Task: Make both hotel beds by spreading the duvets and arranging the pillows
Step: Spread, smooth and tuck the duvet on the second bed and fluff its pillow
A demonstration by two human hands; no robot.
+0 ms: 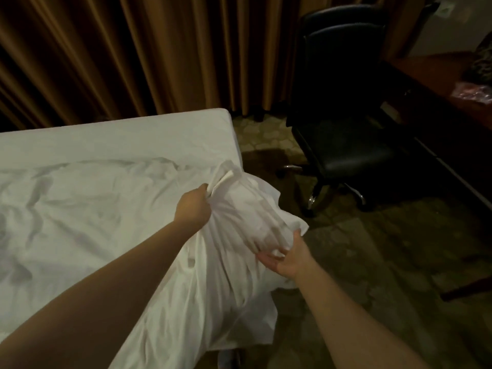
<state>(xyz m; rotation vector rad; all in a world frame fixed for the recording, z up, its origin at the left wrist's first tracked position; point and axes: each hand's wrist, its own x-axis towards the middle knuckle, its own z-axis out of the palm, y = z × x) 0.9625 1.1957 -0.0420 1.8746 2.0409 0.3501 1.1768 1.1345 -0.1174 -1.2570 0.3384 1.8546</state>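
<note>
the duvet (pixel 80 222) lay rumpled over the near part of the bed (pixel 133 134), white, thin and soft-looking, with shallow creases running across it. its corner at the bed's right edge was gathered into a loose, bulging bunch that spilled over the side and hung toward the floor in long folds. on my feed the left hand (pixel 193 206) was clenched around the top of that bunch, fingers curled into the cloth, a narrow flat strip of fabric poking up just beside the knuckles. the right hand (pixel 288 258) sat lower, palm up under the hanging fold, its fingers released and nearly straight against the underside, thumb raised and touching the cloth; that part was blurred. beyond the duvet the bed showed a smooth, taut white sheet up to its rounded far corner. behind it hung heavy brown curtains (pixel 133 49) in deep vertical pleats. to the right stood a black, glossy padded office chair (pixel 346 102) with a shiny metal base on patterned carpet (pixel 372 262), beside a dark wooden desk (pixel 439 83) carrying a crinkled pinkish plastic bag (pixel 474 91).
</note>
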